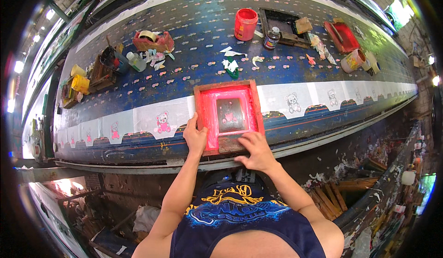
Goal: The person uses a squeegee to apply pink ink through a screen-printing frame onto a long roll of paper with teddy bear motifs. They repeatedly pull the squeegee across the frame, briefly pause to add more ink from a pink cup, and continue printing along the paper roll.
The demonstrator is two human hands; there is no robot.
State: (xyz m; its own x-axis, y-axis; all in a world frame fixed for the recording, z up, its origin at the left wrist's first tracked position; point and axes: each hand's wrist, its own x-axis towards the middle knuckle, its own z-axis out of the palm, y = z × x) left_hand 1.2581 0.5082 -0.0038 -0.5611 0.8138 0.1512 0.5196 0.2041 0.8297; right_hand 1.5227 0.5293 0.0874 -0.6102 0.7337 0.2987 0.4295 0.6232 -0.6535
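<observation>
A wooden screen-printing frame [259,115] smeared with bright pink ink lies on the table's near side, over a strip of white fabric. Through its darker mesh window [231,115] a small pink shape shows. My left hand [195,137] grips the frame's left side near the lower corner, thumb on top. Across the near end of the frame lies a wooden block [229,143], perhaps a squeegee. My right hand [257,152] is at the block's right end, fingers spread over it and thumb apart, outside the frame. White fabric panels [138,117] with bear prints run to both sides.
Beyond the frame stand a red ink tub [246,25], a dark bottle [272,38], a black tray [282,20] and a red tray [342,37]. Yellow cups [80,84] and a tape roll [147,36] are at left. The table's metal rail [300,150] runs close before me.
</observation>
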